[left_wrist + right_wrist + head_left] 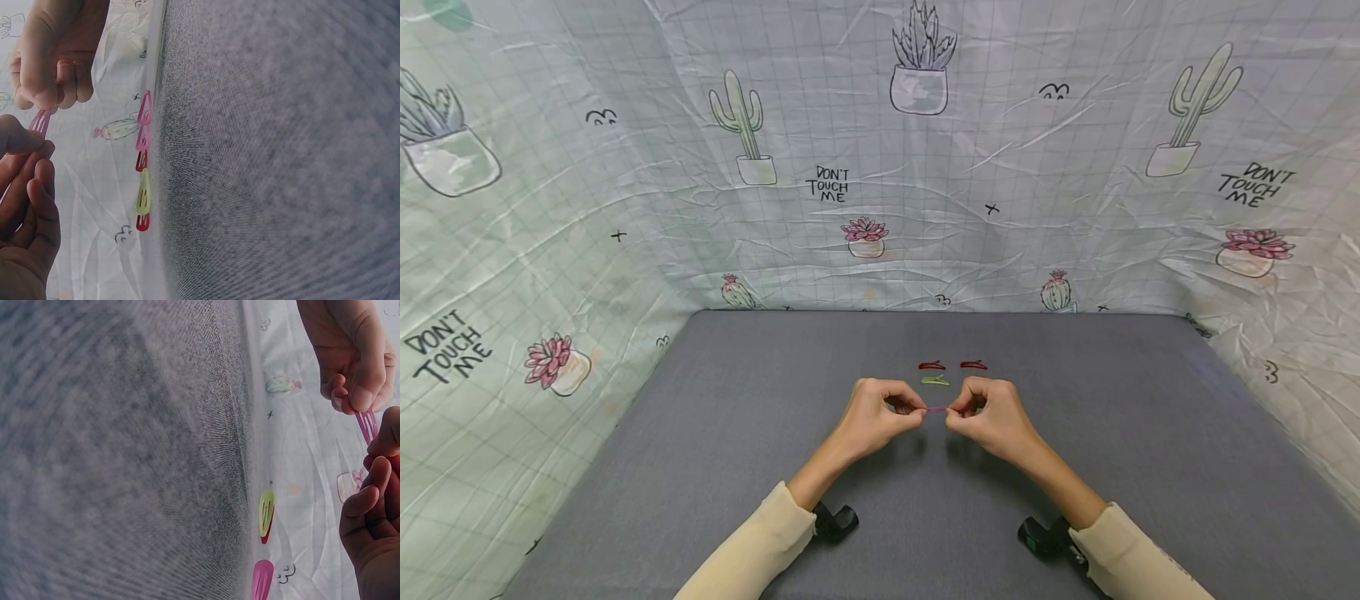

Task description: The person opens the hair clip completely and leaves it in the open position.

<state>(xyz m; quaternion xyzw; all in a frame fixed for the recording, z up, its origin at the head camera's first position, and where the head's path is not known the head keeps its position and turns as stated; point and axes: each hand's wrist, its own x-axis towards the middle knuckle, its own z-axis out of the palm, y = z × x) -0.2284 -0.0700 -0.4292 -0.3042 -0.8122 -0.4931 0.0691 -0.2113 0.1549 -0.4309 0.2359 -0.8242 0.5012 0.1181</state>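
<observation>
Between both hands, raised over the grey table, is a slim pink snap hair clip (936,409), seen with its slotted face in the left wrist view. My left hand (876,410) pinches one end of it with thumb and fingertips. The opposite end is pinched by my right hand (996,417). Just beyond the hands lie a yellow-green hair clip (935,380), a red hair clip (932,365) and a second red clip (973,364). Two further pink clips (145,107) appear on the table in the left wrist view; the right hand hides them in the head view.
The grey table (737,433) extends to either side of the arms. A printed cloth (925,208) with cactus drawings hangs behind it and along both sides. Black wrist devices (835,523) are strapped below the light sleeves.
</observation>
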